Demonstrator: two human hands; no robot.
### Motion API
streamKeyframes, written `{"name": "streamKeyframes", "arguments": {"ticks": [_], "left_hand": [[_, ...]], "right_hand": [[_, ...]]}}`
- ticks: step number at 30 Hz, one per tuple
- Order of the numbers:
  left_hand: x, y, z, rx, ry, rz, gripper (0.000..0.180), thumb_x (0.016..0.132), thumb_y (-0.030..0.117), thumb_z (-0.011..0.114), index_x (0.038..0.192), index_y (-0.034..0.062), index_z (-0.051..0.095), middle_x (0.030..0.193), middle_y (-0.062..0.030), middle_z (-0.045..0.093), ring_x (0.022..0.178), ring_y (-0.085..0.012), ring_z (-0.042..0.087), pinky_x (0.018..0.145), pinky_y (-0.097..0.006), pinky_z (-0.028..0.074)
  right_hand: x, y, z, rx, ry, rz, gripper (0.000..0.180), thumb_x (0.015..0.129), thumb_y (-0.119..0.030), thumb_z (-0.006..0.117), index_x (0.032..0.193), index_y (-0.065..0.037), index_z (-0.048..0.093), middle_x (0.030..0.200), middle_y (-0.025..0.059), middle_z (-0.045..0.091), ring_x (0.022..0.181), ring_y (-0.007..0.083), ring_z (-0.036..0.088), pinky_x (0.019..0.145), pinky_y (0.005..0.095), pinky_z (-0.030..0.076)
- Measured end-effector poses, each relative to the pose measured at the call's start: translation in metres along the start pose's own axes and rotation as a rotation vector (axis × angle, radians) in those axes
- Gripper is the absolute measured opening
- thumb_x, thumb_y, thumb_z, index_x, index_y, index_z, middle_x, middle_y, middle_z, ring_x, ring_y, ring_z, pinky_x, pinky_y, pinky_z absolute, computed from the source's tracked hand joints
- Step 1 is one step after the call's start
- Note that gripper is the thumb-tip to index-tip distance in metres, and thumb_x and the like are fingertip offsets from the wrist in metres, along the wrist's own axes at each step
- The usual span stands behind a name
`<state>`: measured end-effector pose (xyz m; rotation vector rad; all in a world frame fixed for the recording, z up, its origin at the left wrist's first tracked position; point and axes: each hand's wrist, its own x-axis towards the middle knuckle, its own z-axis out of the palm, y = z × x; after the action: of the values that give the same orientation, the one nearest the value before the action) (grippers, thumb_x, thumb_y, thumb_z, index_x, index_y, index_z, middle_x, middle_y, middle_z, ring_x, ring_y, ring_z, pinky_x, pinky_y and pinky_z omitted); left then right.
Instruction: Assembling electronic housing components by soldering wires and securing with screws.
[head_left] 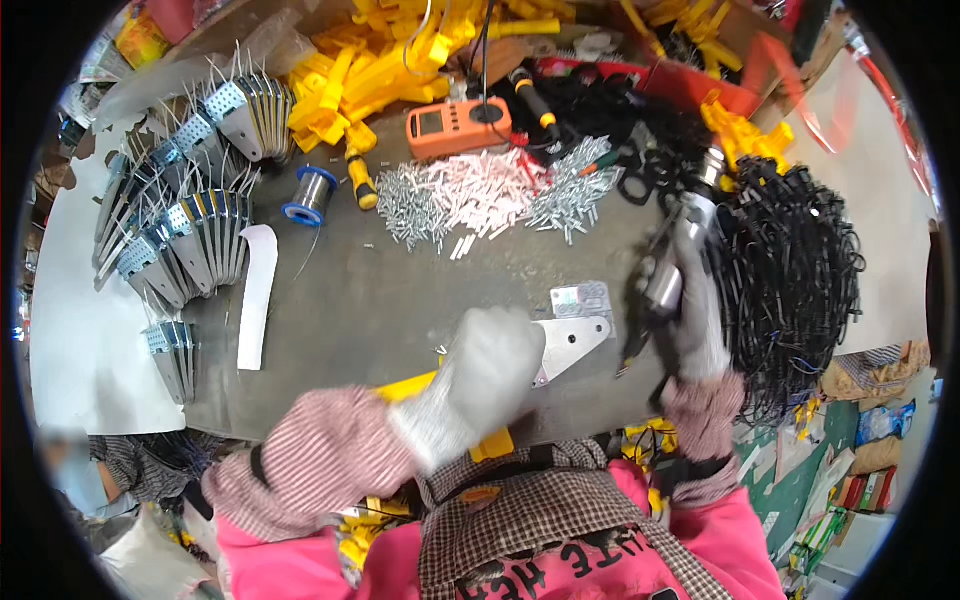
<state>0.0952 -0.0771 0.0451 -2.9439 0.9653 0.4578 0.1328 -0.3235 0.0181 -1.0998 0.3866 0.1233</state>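
My left hand (490,365), in a white glove, is closed at the near edge of the table on a flat grey metal plate (575,345) with holes. The plate's tapered end points right; its other end is hidden by my fingers. Beneath that hand a yellow plastic piece (408,387) shows on both sides. A small silvery rectangular piece (582,297) lies just behind the plate. My right hand (697,310), also gloved and smeared by motion, is closed round a silver power screwdriver (664,286), its thin tip pointing down toward the table, right of the plate.
Screws (410,205) and pink sleeves (485,190) lie in heaps behind, near an orange meter (460,127). Black cables (790,280) pile up at right. Wired metal plates (205,235) stand in rows at left, beside a solder spool (310,195) and white strip (258,295).
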Motion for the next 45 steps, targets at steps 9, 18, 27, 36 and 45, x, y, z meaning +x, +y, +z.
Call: {"name": "streamKeyframes", "arguments": {"ticks": [9,18,27,36,45], "left_hand": [[-0.079,-0.065,0.02,-0.885,-0.071,-0.463,0.044,0.1,0.038,0.048,0.087,0.0003,0.068,0.062,-0.0131,0.06,0.057,-0.0264,0.063,0.059,-0.038,0.049],[0.072,-0.086,0.021,-0.147,0.67,-0.253,0.01,0.082,0.015,0.064,0.078,0.0056,0.064,0.08,-0.0176,0.062,0.078,-0.0383,0.064,0.071,-0.049,0.051],[0.067,-0.097,0.016,-0.036,0.695,-0.167,0.024,0.067,0.014,0.08,0.08,0.0076,0.061,0.078,-0.0142,0.06,0.075,-0.0339,0.06,0.068,-0.046,0.048],[0.032,-0.08,0.029,-0.717,0.668,-0.165,0.009,0.079,-0.001,0.063,0.087,0.0012,0.061,0.083,-0.0148,0.063,0.078,-0.0303,0.061,0.074,-0.039,0.049],[0.025,-0.048,0.041,-0.695,0.697,-0.103,0.008,0.086,-0.003,0.056,0.091,0.0024,0.059,0.086,-0.0149,0.062,0.081,-0.0326,0.063,0.074,-0.04,0.049]], "right_hand": [[-0.082,-0.078,0.019,-0.32,-1.04,-0.459,0.034,0.095,-0.022,0.06,0.126,-0.008,0.059,0.105,0.0068,0.066,0.098,0.0159,0.062,0.087,0.0329,0.05],[-0.113,-0.073,0.021,-0.542,-1.132,-0.547,0.034,0.089,-0.022,0.068,0.119,-0.006,0.064,0.121,0.0169,0.056,0.111,0.0286,0.055,0.093,0.0446,0.045],[-0.036,0.06,-0.018,-1.276,-1.115,-0.973,0.049,0.078,-0.016,0.07,0.126,-0.023,0.062,0.149,0.0115,0.04,0.136,0.0374,0.037,0.109,0.0581,0.032],[-0.001,-0.159,-0.128,-1.549,0.779,-1.203,0.019,0.089,-0.023,0.065,0.093,-0.004,0.067,0.09,0.014,0.066,0.086,0.0345,0.065,0.078,0.0454,0.053],[0.016,-0.229,-0.208,-1.762,0.85,-0.891,0.02,0.091,-0.013,0.06,0.11,-0.006,0.062,0.098,0.0175,0.069,0.093,0.0347,0.068,0.083,0.0436,0.055]]}}
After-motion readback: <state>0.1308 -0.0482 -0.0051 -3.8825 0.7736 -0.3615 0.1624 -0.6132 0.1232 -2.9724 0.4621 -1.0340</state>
